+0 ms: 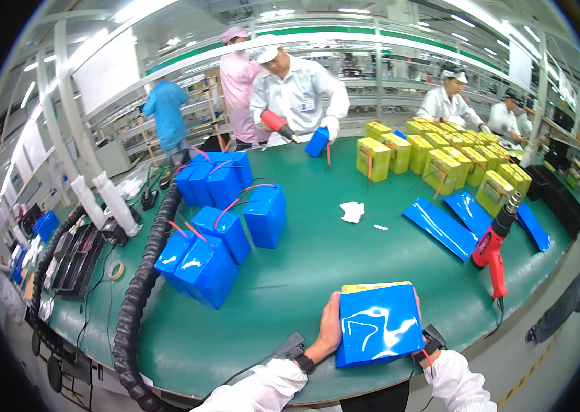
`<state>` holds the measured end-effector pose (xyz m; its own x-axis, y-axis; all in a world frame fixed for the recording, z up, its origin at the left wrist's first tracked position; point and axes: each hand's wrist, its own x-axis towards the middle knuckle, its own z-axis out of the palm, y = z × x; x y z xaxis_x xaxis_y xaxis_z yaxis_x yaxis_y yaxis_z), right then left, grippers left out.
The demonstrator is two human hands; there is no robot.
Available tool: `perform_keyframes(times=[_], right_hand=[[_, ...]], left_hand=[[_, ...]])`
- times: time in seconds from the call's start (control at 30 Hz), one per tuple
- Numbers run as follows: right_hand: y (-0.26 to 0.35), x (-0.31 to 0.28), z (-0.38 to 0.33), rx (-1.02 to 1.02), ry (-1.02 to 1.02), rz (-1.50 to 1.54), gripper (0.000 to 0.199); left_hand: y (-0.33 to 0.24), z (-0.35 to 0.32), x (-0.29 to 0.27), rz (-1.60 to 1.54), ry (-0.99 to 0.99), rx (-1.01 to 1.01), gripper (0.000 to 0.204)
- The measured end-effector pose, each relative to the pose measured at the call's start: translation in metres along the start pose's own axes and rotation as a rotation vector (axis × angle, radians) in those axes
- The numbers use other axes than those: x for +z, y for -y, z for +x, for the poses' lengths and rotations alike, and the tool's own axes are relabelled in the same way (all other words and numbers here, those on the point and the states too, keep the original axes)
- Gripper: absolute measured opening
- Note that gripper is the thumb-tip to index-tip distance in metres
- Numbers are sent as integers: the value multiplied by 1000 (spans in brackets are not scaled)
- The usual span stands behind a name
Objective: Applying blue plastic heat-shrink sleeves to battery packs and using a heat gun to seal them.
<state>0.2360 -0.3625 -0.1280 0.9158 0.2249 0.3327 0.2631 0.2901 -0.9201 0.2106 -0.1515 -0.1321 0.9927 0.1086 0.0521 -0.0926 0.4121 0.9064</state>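
Between my two hands, close to the table's near edge, is a battery pack (380, 326) in a glossy blue shrink sleeve. A strip of its yellow-green body shows at the far end. Along the pack's left side my left hand (330, 324) presses with its fingers closed on it. My right hand (418, 303) grips the opposite side, mostly hidden behind the pack. Dark straps circle both wrists. A red heat gun (489, 257) stands to the right, nozzle up. Flat blue sleeves (441, 228) lie beyond it.
Blue-wrapped packs (207, 268) with red leads stand left, beside a black ribbed hose (132, 323). Yellow packs (441, 168) crowd the far right. White scraps (352, 211) lie mid-table. Across the table, a co-worker (297, 89) holds another heat gun and a blue pack.
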Motion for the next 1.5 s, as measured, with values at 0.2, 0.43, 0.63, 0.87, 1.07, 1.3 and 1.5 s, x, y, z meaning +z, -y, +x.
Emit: perform_keyframes(times=[0.2, 0.43, 0.63, 0.87, 1.07, 1.3, 1.5], right_hand=[[-58, -35, 1, 122, 3, 46, 41], [-52, -56, 22, 178, 8, 70, 42], [-17, 9, 45, 323, -191, 329, 49], [2, 4, 33, 314, -130, 316, 51], [-25, -3, 41, 184, -6, 40, 50], [-43, -14, 66, 244, 15, -91, 49], [-17, -32, 66, 277, -140, 32, 54]], left_hand=[[38, 14, -21, -4, -68, 131, 49], [-8, 15, 17, 49, -71, 44, 61], [-15, 21, 10, -251, -271, -146, 56], [16, 28, 6, -122, -213, -93, 59], [15, 29, 7, -81, -187, -104, 60], [15, 43, -16, -114, -103, -81, 61], [14, 53, -21, -292, -88, -157, 62]])
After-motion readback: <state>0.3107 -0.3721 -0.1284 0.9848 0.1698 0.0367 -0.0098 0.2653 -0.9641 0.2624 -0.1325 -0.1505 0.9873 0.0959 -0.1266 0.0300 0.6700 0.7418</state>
